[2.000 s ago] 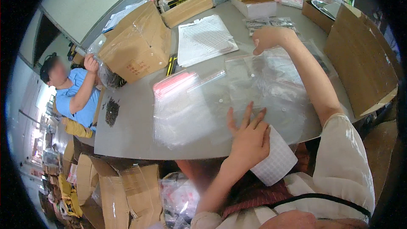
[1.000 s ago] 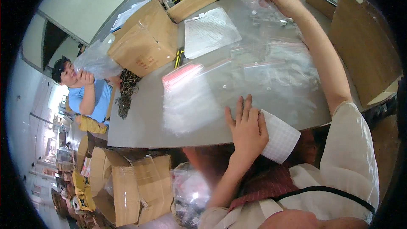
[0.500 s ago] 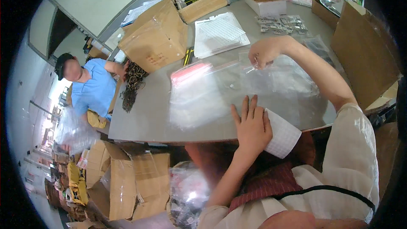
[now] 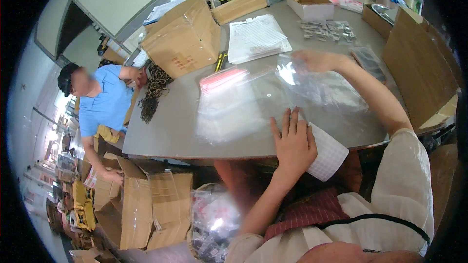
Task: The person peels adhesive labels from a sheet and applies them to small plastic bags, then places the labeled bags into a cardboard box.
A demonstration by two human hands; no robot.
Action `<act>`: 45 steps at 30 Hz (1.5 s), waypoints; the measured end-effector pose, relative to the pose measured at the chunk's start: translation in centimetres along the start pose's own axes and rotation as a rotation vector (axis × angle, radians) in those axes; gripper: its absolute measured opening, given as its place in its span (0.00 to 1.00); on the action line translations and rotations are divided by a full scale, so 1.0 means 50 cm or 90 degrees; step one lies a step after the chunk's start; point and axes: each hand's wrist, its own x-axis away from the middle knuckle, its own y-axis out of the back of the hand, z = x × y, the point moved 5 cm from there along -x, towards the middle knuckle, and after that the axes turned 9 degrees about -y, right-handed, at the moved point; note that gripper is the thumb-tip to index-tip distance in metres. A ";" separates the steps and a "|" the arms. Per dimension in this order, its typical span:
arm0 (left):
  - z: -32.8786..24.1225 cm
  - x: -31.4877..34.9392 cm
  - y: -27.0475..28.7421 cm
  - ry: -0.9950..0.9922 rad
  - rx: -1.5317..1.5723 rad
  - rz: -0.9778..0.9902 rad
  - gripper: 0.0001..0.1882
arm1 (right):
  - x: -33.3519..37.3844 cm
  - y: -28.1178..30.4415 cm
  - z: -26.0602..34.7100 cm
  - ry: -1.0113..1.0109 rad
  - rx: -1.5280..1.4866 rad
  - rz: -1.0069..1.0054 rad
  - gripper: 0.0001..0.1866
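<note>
My left hand (image 4: pixel 296 141) lies flat near the table's front edge, fingers stretched and slightly apart. Under and beside its thumb side, a white gridded sheet (image 4: pixel 330 155) hangs over the edge. Farther out, my right hand (image 4: pixel 317 62) is closed on the top part of a clear plastic bag (image 4: pixel 291 77), whose film is lifted and shines. Its fingertips are partly blurred. More clear bag film (image 4: pixel 341 92) lies under my right forearm. To the left rests a stack of clear zip bags (image 4: pixel 229 112) with pink-red top strips. A tiny white round piece (image 4: pixel 268 95) sits between.
Papers (image 4: pixel 258 39), a cardboard box (image 4: pixel 185 39) and small packets of metal parts (image 4: pixel 329 31) stand or lie at the back. A tall carton (image 4: pixel 419 68) borders the right side. On the left, a co-worker in blue (image 4: pixel 107 97) reaches into an open carton (image 4: pixel 136 204) below the table.
My right hand has lifted the clear bag's film, which now bulges up to its left. My left hand has hardly moved. The co-worker's lower hand has come to the open carton.
</note>
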 end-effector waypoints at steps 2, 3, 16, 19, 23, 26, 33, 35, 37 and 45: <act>-0.002 0.001 0.001 0.002 0.003 -0.006 0.11 | -0.049 -0.001 -0.022 -0.007 0.027 -0.058 0.21; -0.003 0.000 0.001 0.003 0.008 -0.011 0.10 | -0.064 0.009 -0.027 -0.017 0.055 -0.116 0.21; 0.002 0.005 0.002 0.017 0.017 -0.033 0.08 | -0.069 0.030 -0.088 -0.021 -0.121 -0.027 0.28; 0.001 0.004 0.005 0.012 0.030 -0.038 0.08 | -0.074 0.057 -0.060 0.112 -0.461 -0.073 0.16; -0.003 0.001 0.005 0.005 0.039 -0.035 0.08 | -0.106 0.031 -0.011 0.145 -0.619 0.067 0.24; 0.007 0.003 0.016 0.002 0.020 -0.046 0.08 | -0.118 -0.035 0.072 -0.006 -0.193 -0.027 0.31; 0.000 0.003 0.004 0.103 0.121 0.090 0.08 | -0.164 -0.125 0.117 0.005 0.111 0.174 0.30; 0.001 0.003 0.005 0.097 0.119 0.082 0.08 | -0.163 -0.125 0.127 0.034 0.170 0.171 0.30; 0.000 0.004 -0.003 0.090 0.120 0.073 0.08 | -0.156 -0.120 0.124 0.061 0.232 0.168 0.30; -0.002 0.003 0.005 0.027 0.056 -0.011 0.08 | -0.086 0.048 0.120 0.116 -0.539 0.111 0.20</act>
